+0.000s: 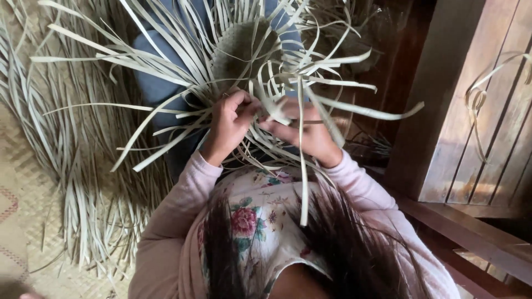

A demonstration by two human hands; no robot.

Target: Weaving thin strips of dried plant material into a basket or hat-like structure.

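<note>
Pale, dried palm-leaf strips (183, 61) fan out in every direction from a half-woven piece (244, 47) that rests on the person's lap, its tight, darker, rounded woven centre lying beyond the hands and its unwoven ends spraying outward like spokes. The left hand (228, 126) is closed, thumb and forefinger pinching one strip near the edge of the weave, seemingly to keep tension so the plaiting does not loosen. The right hand (307, 133) curls its fingers around several strips crossing beneath it, gripping them where they meet the left hand's strand; both hands work close together at the near rim of the piece. One long strip (303, 166) hangs straight down toward the person's chest, its long axis running almost vertically in the view, while another (371, 111) juts out to the right, nearly level. A loose heap of spare strips (83, 182) lies on a woven floor mat (22, 182) at the left, within easy reach. Wooden furniture (476, 127) stands at the right, with a curled strip (477, 99) draped on it.
</note>
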